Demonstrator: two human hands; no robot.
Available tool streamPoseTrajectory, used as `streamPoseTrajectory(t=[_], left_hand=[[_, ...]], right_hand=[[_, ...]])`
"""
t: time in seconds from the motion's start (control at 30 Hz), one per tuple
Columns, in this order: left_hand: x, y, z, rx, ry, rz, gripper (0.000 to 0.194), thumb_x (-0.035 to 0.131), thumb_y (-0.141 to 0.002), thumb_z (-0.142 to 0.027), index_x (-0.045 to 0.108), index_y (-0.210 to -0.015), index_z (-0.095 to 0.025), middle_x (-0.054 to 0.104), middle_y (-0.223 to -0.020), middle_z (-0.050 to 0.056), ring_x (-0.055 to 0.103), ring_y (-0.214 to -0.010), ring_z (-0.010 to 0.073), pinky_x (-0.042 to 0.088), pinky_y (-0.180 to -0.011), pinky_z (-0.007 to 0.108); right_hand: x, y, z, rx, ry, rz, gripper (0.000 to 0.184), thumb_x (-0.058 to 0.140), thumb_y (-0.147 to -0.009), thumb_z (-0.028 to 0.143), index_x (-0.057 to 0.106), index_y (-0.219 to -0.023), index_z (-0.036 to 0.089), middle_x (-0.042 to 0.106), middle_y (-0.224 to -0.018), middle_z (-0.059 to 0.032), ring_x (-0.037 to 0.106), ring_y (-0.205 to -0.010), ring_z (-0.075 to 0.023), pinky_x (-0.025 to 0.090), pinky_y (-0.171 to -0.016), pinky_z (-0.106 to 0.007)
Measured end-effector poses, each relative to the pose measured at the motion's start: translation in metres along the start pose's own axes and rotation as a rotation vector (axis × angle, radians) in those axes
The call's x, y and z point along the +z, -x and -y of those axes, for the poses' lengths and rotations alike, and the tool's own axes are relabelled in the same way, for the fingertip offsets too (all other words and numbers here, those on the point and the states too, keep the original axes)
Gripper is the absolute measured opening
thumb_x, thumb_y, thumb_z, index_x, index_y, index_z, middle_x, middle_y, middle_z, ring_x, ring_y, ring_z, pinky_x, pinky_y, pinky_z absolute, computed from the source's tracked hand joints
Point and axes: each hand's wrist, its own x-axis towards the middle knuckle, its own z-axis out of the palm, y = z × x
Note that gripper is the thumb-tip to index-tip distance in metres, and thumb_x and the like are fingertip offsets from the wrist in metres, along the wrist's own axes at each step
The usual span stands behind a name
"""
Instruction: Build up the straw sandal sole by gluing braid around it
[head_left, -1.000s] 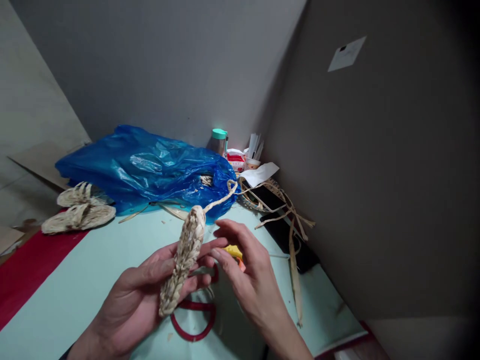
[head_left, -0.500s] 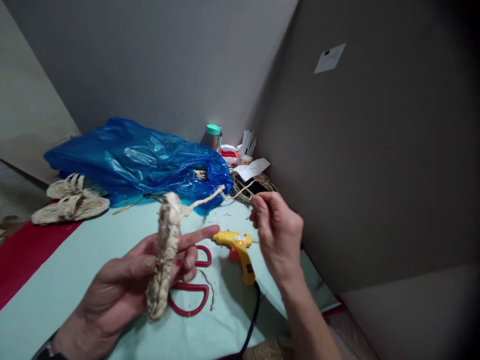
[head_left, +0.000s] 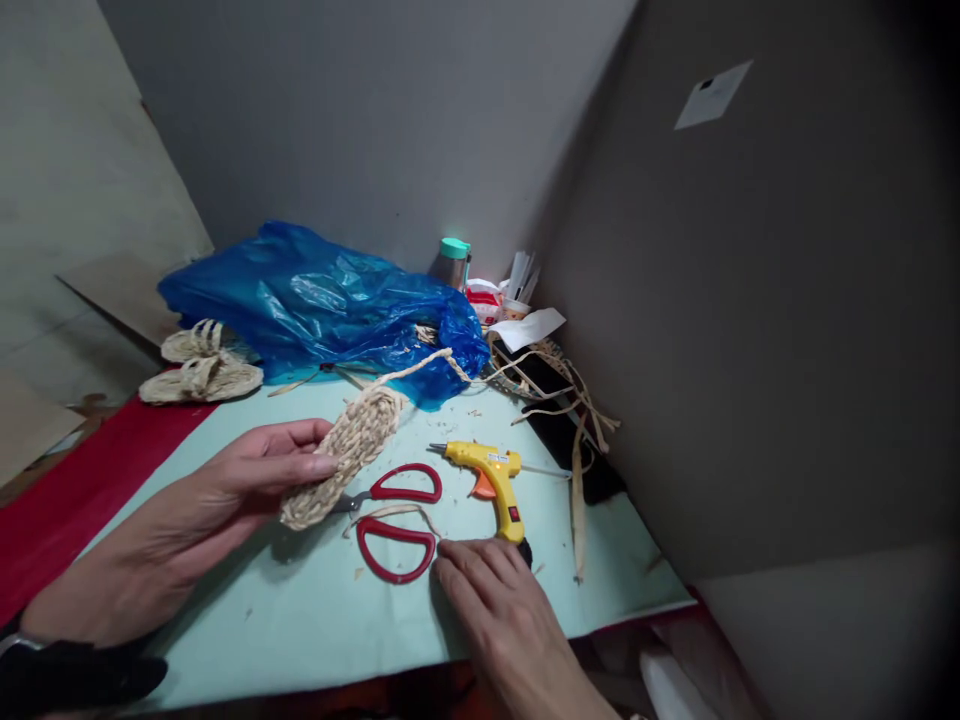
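Showing a woven sole-shaped piece (head_left: 345, 455) gripped by the left hand (head_left: 244, 485) above the tabletop (head_left: 292, 625). The piece is clamped between thumb and fingers at its nearer half; its braided face, seen almost edge-on half a second earlier, is now turned up toward the camera. From its far end a twisted cord (head_left: 409, 371) is led toward the blue plastic bag (head_left: 322, 300) and on to the strands by the basket.

The right hand (head_left: 499, 600), earlier raised with the strand pinched near the basket, has been lowered, palm down, beside the scissors (head_left: 364, 497). Its fingers are held close together; whether anything is grasped beneath them cannot be told, as their undersides are hidden.

The yellow glue gun (head_left: 495, 463), largely covered by the right hand one second before, is now exposed, with its nozzle pointed left and its handle end near the right fingertips. The scissors' pivot, previously concealed, is also revealed, and a loose strand (head_left: 397, 509) is seen between the red handle loops. At the far left, the woven slippers (head_left: 201, 382) are left beside the bag.
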Motion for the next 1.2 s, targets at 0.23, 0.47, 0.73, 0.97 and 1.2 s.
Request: streamPoseTrajectory(t=[0.23,0.47,0.73,0.97,1.2], left_hand=[[-0.004,-0.021,-0.009,0.278,-0.292,-0.011,0.024,0.085,-0.069,-0.023,0.072,-0.088,-0.015,0.066,-0.074,-0.003,0.053,-0.065,0.0105,0.042,-0.054,0.016],[0.006,-0.034,-0.015,0.375,-0.296,-0.045,0.021,0.08,-0.078,-0.028,0.07,-0.092,-0.017,0.06,-0.069,-0.008,0.047,-0.062,0.0075,0.036,-0.054,0.015],[0.01,-0.046,-0.008,0.353,-0.237,-0.068,0.023,0.078,-0.081,-0.031,0.068,-0.096,-0.017,0.064,-0.08,-0.006,0.053,-0.07,0.0086,0.044,-0.06,0.014],[0.005,-0.05,-0.002,0.346,-0.243,-0.064,0.022,0.081,-0.078,-0.033,0.071,-0.092,-0.02,0.066,-0.082,-0.005,0.055,-0.074,0.0112,0.044,-0.061,0.016],[0.002,-0.061,0.009,0.352,-0.278,-0.055,0.03,0.087,-0.069,-0.039,0.071,-0.088,-0.022,0.066,-0.081,-0.001,0.056,-0.07,0.0166,0.044,-0.057,0.022]], right_hand=[[0.002,0.006,-0.004,-0.046,0.062,-0.081,0.036,0.044,-0.098,0.012,0.06,-0.13,0.008,0.068,-0.129,-0.0161,0.062,-0.106,-0.0281,0.054,-0.09,-0.042],[0.01,0.006,-0.005,0.005,0.08,-0.149,0.032,0.033,-0.101,0.006,0.063,-0.109,0.012,0.073,-0.101,-0.0105,0.061,-0.081,-0.0215,0.054,-0.076,-0.034],[-0.031,0.007,-0.04,0.07,0.094,-0.156,0.029,0.042,-0.087,0.002,0.06,-0.107,0.014,0.066,-0.088,-0.0088,0.055,-0.077,-0.0211,0.049,-0.068,-0.033],[-0.063,0.003,-0.052,0.064,-0.088,0.22,0.023,0.047,-0.084,0.006,0.061,-0.091,0.024,0.067,-0.084,-0.0031,0.058,-0.081,-0.0213,0.051,-0.073,-0.034],[0.002,-0.038,-0.029,-0.086,-0.138,0.105,0.04,0.049,-0.102,0.026,0.05,-0.14,0.015,0.069,-0.126,-0.0063,0.06,-0.101,-0.0221,0.052,-0.088,-0.033]])
